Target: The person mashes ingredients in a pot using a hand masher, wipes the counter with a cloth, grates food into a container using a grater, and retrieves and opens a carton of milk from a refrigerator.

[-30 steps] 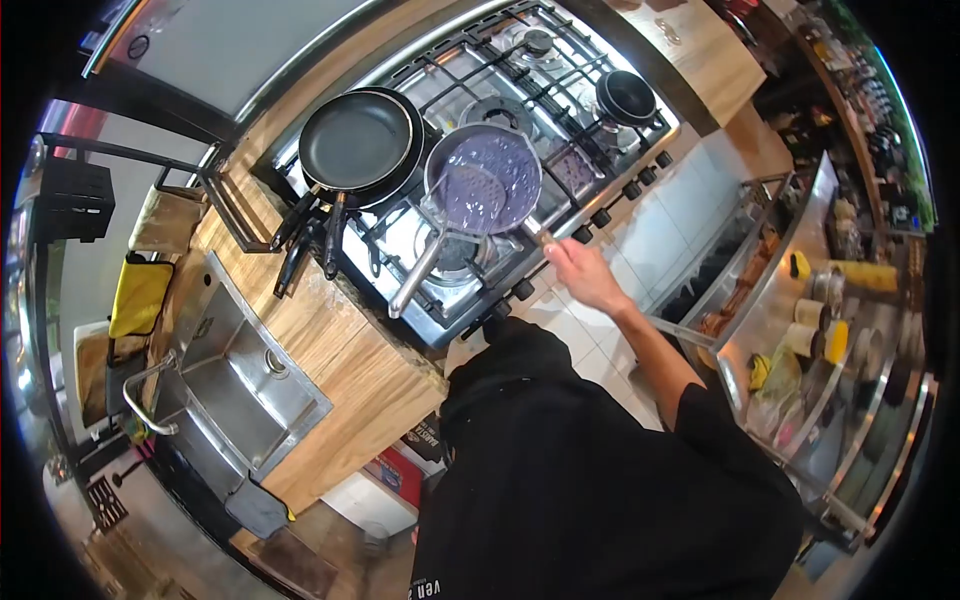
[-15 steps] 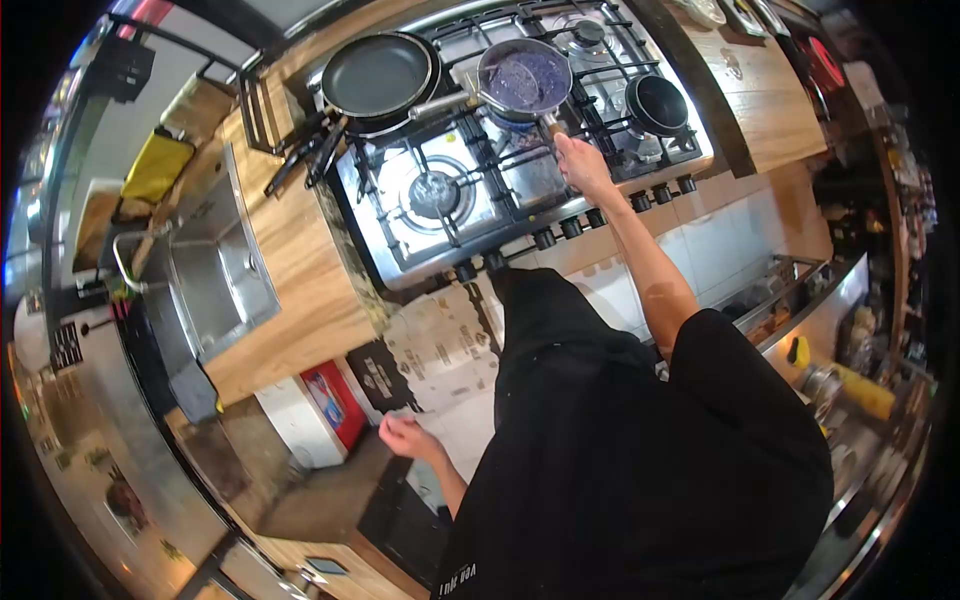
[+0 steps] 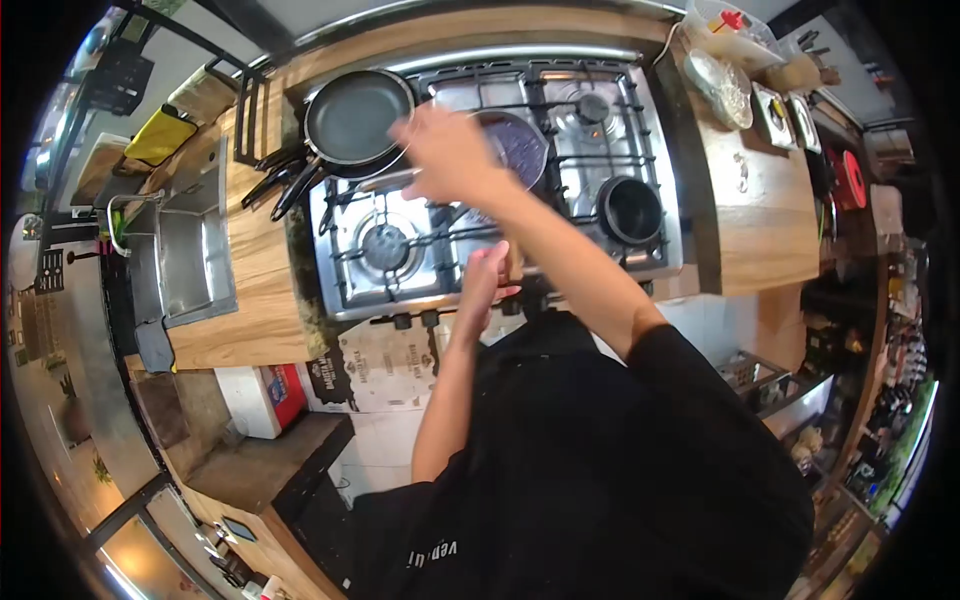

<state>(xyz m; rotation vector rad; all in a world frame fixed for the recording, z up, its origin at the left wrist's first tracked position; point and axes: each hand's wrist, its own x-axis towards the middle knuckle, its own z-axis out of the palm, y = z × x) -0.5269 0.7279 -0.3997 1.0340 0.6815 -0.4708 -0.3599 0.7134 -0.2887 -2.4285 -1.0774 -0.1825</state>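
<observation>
A saucepan with a purplish, speckled inside sits on the stove, partly covered by my right arm. Its wooden handle points toward me. My left hand is at that handle, thumb on top and fingers curled about it, though the contact is partly hidden. Blurred by motion, my right hand crosses above the saucepan, fingers apart. Under it shows the metal handle of a utensil, whose head is hidden. Just beyond my right fingertips are stacked black frying pans.
The gas stove has black grates and a small black pot on its right. A wooden counter with a sink lies left. On the right counter stand a wrapped bowl and containers.
My right hand has left the saucepan handle and swung left over the pan. My left hand has risen from low at the left to the handle. The view has shifted.
</observation>
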